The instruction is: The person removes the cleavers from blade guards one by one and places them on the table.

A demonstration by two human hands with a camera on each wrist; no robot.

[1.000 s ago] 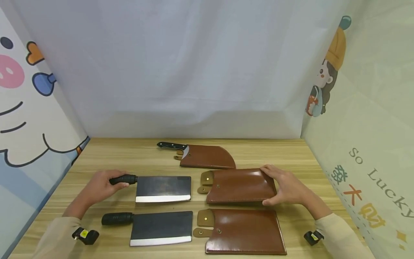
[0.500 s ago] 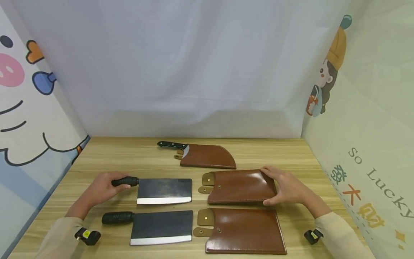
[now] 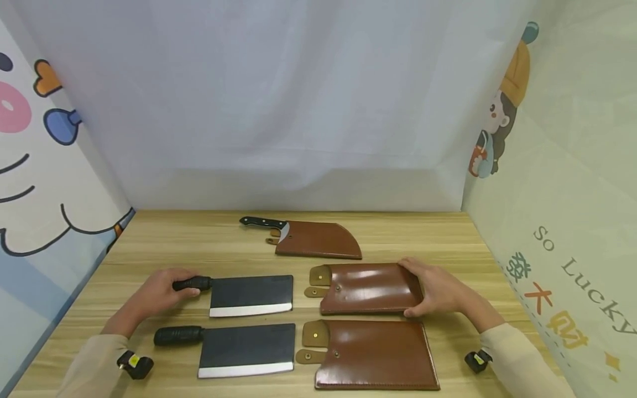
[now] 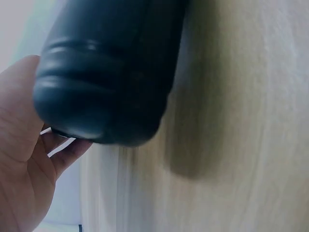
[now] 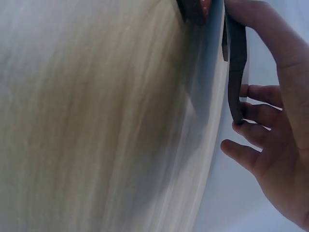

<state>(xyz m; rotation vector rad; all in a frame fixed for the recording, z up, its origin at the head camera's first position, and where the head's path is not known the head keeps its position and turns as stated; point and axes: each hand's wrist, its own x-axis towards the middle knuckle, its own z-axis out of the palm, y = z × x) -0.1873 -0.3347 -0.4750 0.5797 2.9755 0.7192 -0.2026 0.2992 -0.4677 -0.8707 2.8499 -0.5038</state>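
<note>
My left hand [image 3: 161, 292] grips the black handle of the farther cleaver [image 3: 251, 294] in the head view. Its dark blade, with a bright cutting edge, points right. In the left wrist view, a black handle end [image 4: 96, 87] hides part of the hand; which cleaver it belongs to, I cannot tell. My right hand [image 3: 438, 288] holds the farther brown leather sheath [image 3: 370, 287] by its right end, thumb on the near corner and fingers at the far one. The sheath's mouth and two tan snap straps face the blade, with a small gap between. From the right wrist view, the sheath's edge [image 5: 236, 72] is dark.
A second cleaver [image 3: 249, 349] lies nearer, beside a second brown sheath [image 3: 375, 354]. Toward the back of the wooden table [image 3: 174, 237] lies a curved, sheathed knife [image 3: 320, 239] with a black riveted handle. A pale curtain [image 3: 298, 110] hangs behind.
The left hand and its cleaver have shifted slightly toward me. The held sheath has moved a little the same way; the other knives and sheath lie where they were.
</note>
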